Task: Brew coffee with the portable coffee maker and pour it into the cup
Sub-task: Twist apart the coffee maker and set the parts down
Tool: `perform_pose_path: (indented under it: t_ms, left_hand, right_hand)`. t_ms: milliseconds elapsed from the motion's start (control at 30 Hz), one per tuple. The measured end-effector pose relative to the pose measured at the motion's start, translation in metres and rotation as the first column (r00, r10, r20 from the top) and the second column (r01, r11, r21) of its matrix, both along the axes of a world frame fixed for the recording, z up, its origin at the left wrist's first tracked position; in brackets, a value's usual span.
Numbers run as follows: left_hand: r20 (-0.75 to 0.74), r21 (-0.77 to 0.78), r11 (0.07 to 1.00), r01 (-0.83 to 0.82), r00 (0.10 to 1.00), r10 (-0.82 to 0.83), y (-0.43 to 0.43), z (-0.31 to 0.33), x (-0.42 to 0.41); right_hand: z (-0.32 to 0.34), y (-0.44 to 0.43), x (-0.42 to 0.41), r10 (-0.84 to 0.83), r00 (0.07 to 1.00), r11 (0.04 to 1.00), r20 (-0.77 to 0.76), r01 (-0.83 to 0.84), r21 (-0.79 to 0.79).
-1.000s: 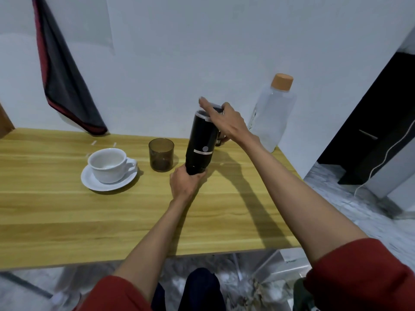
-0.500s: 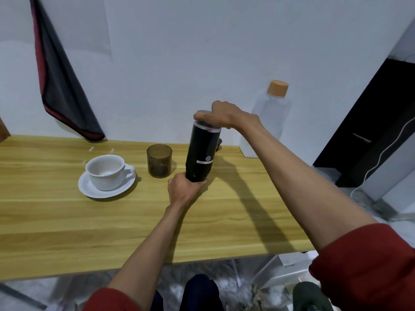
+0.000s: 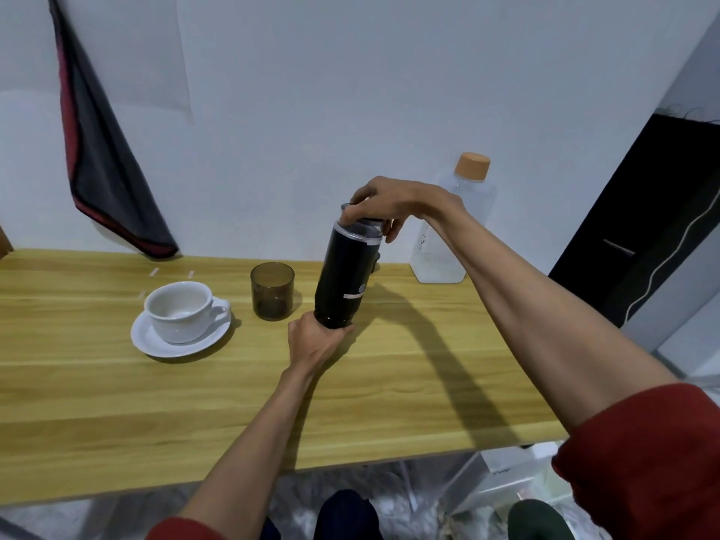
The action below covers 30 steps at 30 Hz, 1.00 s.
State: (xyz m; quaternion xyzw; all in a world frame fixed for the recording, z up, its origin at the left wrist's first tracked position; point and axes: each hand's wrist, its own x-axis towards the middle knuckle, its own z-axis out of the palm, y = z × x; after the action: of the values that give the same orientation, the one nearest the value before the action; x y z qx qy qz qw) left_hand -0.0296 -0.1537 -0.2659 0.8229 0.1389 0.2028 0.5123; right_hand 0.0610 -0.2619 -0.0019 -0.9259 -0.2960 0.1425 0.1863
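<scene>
Since the earlier frame my right hand (image 3: 393, 202) had closed its grip over the cap of the black, silver-banded coffee maker (image 3: 345, 276), tilted above the wooden bench (image 3: 117, 403); left hand (image 3: 315, 341) gripped its base, beside the white cup (image 3: 181, 311), white wall behind

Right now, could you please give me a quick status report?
Left hand grips base of black cylindrical coffee maker. Right hand closed on its top. White ceramic cup empty. Nothing in the way.

Bare wooden table (image 3: 389, 403) spans the lower frame; smoky plastic tumbler (image 3: 272, 291) and white ceramic cup (image 3: 180, 311) crowd centre-left, clear orange-capped bottle (image 3: 454, 228) centre-right.
</scene>
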Motion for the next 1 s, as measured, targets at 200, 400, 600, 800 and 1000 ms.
perform_pose_path:
  t_ms: [200, 400, 600, 800, 1000]
  left_hand:
    - [0.009, -0.001, 1.0, -0.026, 1.0, 0.026, -0.003, 0.003, -0.002]
    - [-0.008, -0.012, 0.998, -0.057, 0.998, 0.057, -0.004, 0.004, -0.003]
    - [-0.047, -0.062, 0.998, -0.008, 0.999, 0.005, -0.001, 0.004, -0.003]
    - [-0.058, -0.105, 0.994, 0.002, 0.998, -0.008, 0.0, 0.005, -0.004]
    - [-0.007, -0.125, 0.992, -0.017, 1.0, 0.016, -0.002, 0.007, -0.007]
  right_hand:
    - [-0.007, 0.007, -0.009, -0.076, 0.992, 0.995, 0.105, 0.083, -0.064]
    - [-0.029, 0.022, -0.015, -0.129, 0.87, 0.886, 0.476, 0.318, -0.339]
    - [-0.024, 0.024, -0.011, -0.101, 0.905, 0.936, 0.413, 0.228, -0.269]
    - [-0.013, 0.021, -0.003, -0.045, 0.974, 0.986, 0.224, 0.079, -0.145]
    - [-0.002, 0.019, -0.003, 0.036, 0.997, 0.998, 0.072, -0.033, -0.048]
